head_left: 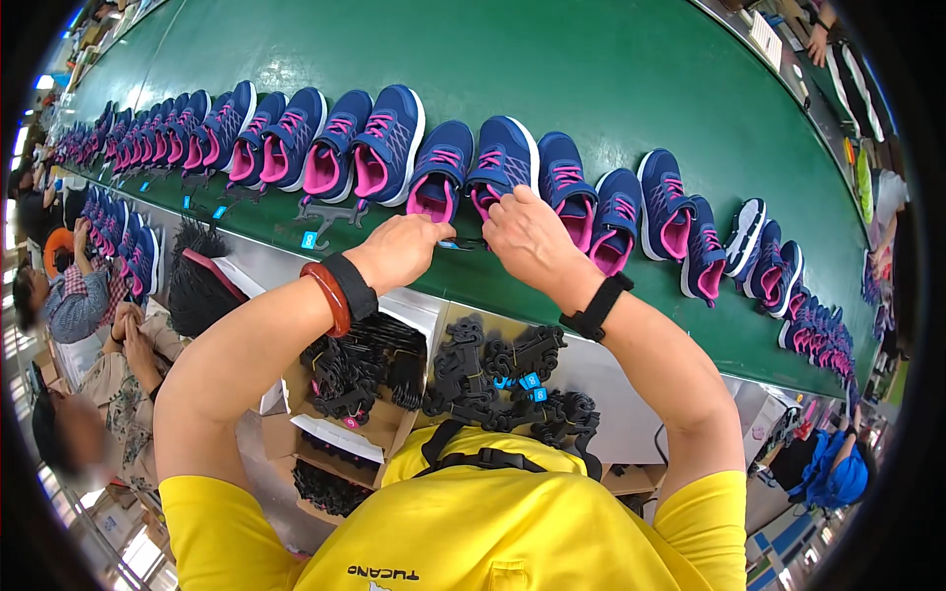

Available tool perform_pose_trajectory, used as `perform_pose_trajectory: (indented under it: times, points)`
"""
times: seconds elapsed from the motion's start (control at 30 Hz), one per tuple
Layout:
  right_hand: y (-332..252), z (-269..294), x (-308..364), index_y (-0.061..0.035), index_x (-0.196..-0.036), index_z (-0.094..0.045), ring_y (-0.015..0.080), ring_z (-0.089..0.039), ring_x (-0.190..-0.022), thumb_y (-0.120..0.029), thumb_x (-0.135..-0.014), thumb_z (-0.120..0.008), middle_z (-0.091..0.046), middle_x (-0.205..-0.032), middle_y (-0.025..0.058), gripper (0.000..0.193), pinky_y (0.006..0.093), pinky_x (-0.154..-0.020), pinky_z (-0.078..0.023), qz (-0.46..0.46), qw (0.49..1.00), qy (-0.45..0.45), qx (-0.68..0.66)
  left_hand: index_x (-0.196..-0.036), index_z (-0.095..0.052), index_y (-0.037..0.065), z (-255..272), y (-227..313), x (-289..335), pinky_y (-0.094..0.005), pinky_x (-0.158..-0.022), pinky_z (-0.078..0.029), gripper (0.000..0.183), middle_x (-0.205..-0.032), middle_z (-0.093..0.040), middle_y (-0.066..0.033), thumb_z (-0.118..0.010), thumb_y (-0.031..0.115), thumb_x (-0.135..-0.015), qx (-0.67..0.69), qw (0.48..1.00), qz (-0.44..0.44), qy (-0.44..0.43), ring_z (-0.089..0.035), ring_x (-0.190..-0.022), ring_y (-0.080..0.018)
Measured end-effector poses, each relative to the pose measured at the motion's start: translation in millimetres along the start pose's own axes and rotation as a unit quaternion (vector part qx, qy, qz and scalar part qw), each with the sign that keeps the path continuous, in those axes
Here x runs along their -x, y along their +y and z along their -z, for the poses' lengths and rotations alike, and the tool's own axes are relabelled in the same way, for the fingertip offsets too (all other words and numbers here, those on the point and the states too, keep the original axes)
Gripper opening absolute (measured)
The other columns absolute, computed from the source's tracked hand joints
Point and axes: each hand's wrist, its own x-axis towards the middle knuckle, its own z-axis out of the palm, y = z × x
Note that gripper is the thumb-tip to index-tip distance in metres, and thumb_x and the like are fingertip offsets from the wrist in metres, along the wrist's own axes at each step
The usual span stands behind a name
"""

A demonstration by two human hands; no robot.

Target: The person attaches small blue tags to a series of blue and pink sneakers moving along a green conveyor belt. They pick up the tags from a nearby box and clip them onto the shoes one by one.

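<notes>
A pair of navy sneakers with pink laces and linings stands in front of me, a left shoe (440, 167) and a right shoe (506, 156), heels toward me. Low at their heels lies a black plastic shoe hanger (471, 243) with a small blue tag. The fingers of my left hand (402, 253) are closed on its left end, against the left shoe's heel. My right hand (532, 236) pinches at its right end by the other heel; its fingertips are partly hidden. To the left, another black hanger (333, 213) with a blue tag joins a pair of sneakers.
More navy sneakers (389, 138) line the green belt (552, 59) on both sides. Below its edge are cardboard boxes (394, 433) of black hangers and a pile of tagged hangers (512, 369). People sit at the left, beside more sneakers (138, 258); others are at right.
</notes>
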Motion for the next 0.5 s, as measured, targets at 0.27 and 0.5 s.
perform_pose_trajectory:
  times: [0.27,0.5]
  points:
    - [11.7,-2.9,19.3,-0.0089,-0.093,-0.063,0.0237,-0.056,-0.087,-0.012,-0.075,-0.064,-0.06,-0.094,0.0061,0.018,0.036,-0.08,-0.038,-0.096,0.972,0.094,-0.194,-0.125,-0.056,0.009,2.4,-13.7,5.4,-0.0405,-0.104,-0.038,0.061,-0.14,-0.037,-0.0264,-0.048,-0.018,-0.071,0.115,0.99,-0.079,0.026,-0.042,-0.128,-0.0406]
    - [-12.6,22.8,107.4,-0.0081,-0.11,-0.059,0.0281,-0.055,-0.098,-0.012,-0.067,-0.075,-0.057,-0.104,0.0089,0.046,0.0389,-0.081,-0.043,-0.105,0.95,0.034,-0.292,-0.132,-0.052,0.013,32.4,9.4,11.4,-0.0415,-0.099,-0.044,0.068,-0.143,-0.038,-0.0229,-0.047,-0.015,-0.071,-0.089,0.995,-0.027,-0.042,-0.05,-0.12,-0.0401]
